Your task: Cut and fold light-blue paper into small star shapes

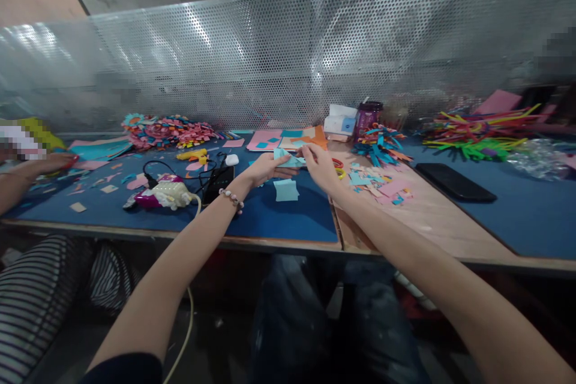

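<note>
Above the blue mat, my left hand (265, 169) holds a piece of light blue paper (283, 156), with the thumb on top and the fingers beneath. My right hand (318, 165) has its fingers pinched together at the paper's right end. The exact fold or shape of that piece is too small to make out. Just below the hands, a few light blue paper squares (287, 191) lie on the mat. Behind the hands are larger sheets of pink and orange paper (261, 139) with small blue pieces on them.
Left of my arms lie a yellow glue gun (193, 156), a power strip (162, 193) with cables and a dark phone (219, 185). Paper scraps (378, 183), a purple jar (369, 117) and a black phone (454, 182) are to the right. A co-worker's hand (49, 163) shows at far left.
</note>
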